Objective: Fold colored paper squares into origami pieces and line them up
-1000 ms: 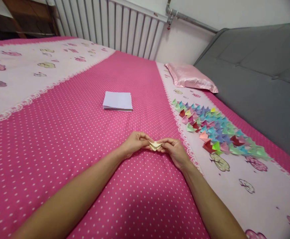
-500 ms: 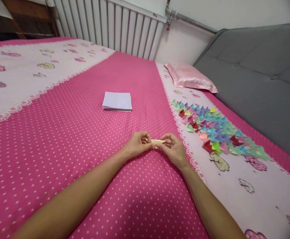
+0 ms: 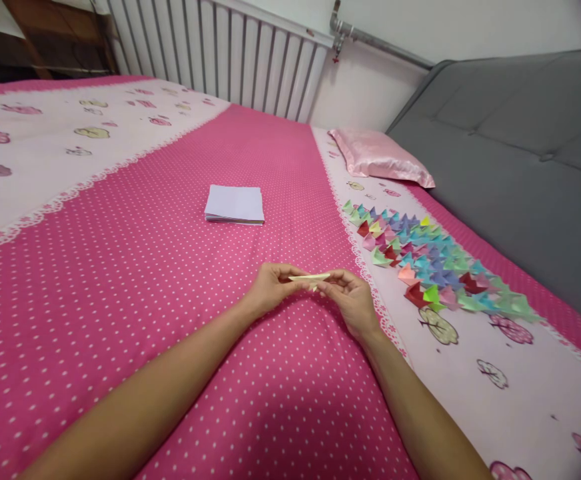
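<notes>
A small folded piece of pale yellow paper (image 3: 311, 277) is held level between my two hands, above the pink dotted bedspread. My left hand (image 3: 273, 289) grips its left end, thumb below and fingers behind. At the other end, my right hand (image 3: 351, 300) pinches the paper with its thumb and curled fingers. A small point of the paper hangs below the strip between the thumbs. My fingers hide parts of both ends.
Beyond my hands lies a stack of white-topped paper sheets (image 3: 234, 204). To the right, many folded paper boats (image 3: 440, 260) in mixed colours stand in rows on the bedspread (image 3: 120, 280). Farther back are a pink pillow (image 3: 380, 159), a grey headboard (image 3: 515, 133) and a white radiator (image 3: 220, 53).
The yellow paper has tilted and now looks thinner and wider, with more of its left end showing. My left-hand fingers have straightened along it. The stack and boats have stayed put.
</notes>
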The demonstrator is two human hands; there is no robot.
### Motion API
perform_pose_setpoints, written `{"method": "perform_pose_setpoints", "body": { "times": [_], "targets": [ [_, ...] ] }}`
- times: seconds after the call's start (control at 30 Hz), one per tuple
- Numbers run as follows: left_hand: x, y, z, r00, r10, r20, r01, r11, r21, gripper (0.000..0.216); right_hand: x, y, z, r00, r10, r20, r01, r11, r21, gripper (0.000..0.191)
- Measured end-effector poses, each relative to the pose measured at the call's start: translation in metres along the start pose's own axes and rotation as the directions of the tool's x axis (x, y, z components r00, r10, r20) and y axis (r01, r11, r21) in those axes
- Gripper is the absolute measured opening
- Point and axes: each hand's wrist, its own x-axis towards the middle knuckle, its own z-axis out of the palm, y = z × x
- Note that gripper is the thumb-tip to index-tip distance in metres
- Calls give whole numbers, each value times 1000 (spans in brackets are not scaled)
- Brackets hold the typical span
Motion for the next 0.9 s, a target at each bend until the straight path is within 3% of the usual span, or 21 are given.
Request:
{"method": "perform_pose_setpoints", "body": {
  "times": [0.23,0.37,0.67,0.9],
  "targets": [
    [-2,3,1,987,-161,11,160,968,-193,29,-1,-3,-1,997,40,65,-41,999,26,25],
    [-2,4,2,977,-210,35,212,955,-206,28,0,0,-3,996,32,81,-32,999,0,24],
    [-1,-4,1,988,-137,73,141,989,-46,25,-3,-3,1,995,28,95,-12,986,-167,25],
    [-2,-3,1,995,-101,6,101,995,6,25,-5,-4,2,980,118,162,-118,993,-8,26]
  ]
}}
